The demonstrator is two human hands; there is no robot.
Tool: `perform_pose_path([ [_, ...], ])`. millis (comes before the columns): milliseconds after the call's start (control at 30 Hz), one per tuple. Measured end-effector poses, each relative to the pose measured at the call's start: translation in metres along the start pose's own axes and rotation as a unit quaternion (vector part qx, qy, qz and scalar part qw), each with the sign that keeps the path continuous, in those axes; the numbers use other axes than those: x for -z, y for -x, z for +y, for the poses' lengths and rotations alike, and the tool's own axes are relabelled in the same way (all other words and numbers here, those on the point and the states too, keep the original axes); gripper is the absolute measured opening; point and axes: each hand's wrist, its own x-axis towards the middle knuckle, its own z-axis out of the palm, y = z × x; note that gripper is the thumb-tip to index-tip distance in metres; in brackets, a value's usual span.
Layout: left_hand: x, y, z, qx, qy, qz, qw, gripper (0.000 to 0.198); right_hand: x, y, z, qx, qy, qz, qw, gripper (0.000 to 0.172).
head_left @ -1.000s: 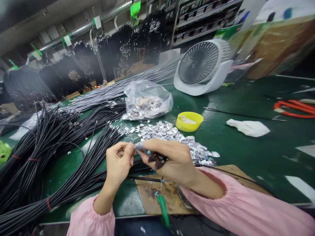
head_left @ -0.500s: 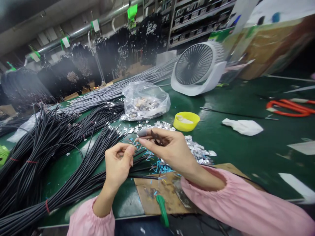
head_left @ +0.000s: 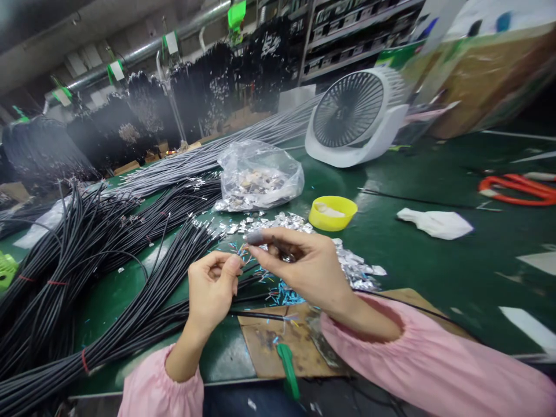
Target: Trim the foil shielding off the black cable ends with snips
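Note:
My left hand (head_left: 212, 292) is closed, thumb and index finger pinched on a cable whose body is mostly hidden by the fingers. Thin coloured wires (head_left: 244, 248) show in the small gap between both hands. At their tips, the thumb and grey-covered index finger of my right hand (head_left: 310, 269) come together. A dark metal tool (head_left: 284, 252) is tucked in that palm; its kind is hard to make out. Under the hands lie blue wire scraps (head_left: 286, 294) and silver foil scraps (head_left: 356, 266). Black cables (head_left: 165, 272) run below and left of my left hand.
A clear bag of scraps (head_left: 260, 179), a yellow ring-shaped dish (head_left: 332, 214) and a white fan (head_left: 356, 116) stand beyond the hands. Orange-handled scissors (head_left: 515, 190) lie right. Near the front edge are a cardboard sheet (head_left: 263, 347) and a green-handled tool (head_left: 287, 370).
The view has shifted slightly, so most things sit a little further right. Both hands keep nearly the same pinched pose; the dark tool in my right palm appears turned a little.

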Motion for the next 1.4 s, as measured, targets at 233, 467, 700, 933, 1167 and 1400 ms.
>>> perform_pose_path([
  [233,-0.002,0.001,-0.002,0.018,-0.014,0.014,1.000,0.034,0.005,0.007,0.001,0.266,0.125,-0.037,0.955,0.026],
  [467,0.000,-0.002,-0.001,-0.022,-0.003,0.040,0.999,0.026,0.002,0.005,-0.001,0.107,0.083,0.016,0.991,0.009],
  [700,0.000,-0.002,0.000,-0.045,-0.007,0.052,0.998,0.021,0.001,-0.003,-0.002,0.040,0.059,-0.002,0.997,0.018],
  [933,0.001,0.001,-0.008,-0.105,-0.085,0.096,0.986,0.012,0.001,0.002,-0.003,0.177,0.130,0.033,0.975,0.009],
  [1167,0.000,0.000,-0.014,-0.152,-0.111,0.104,0.977,0.005,0.001,0.002,0.002,0.181,0.126,0.010,0.975,0.010],
  [1400,0.001,0.000,-0.014,-0.140,-0.093,0.103,0.980,0.005,0.000,0.002,0.000,0.157,0.108,-0.008,0.982,0.010],
])
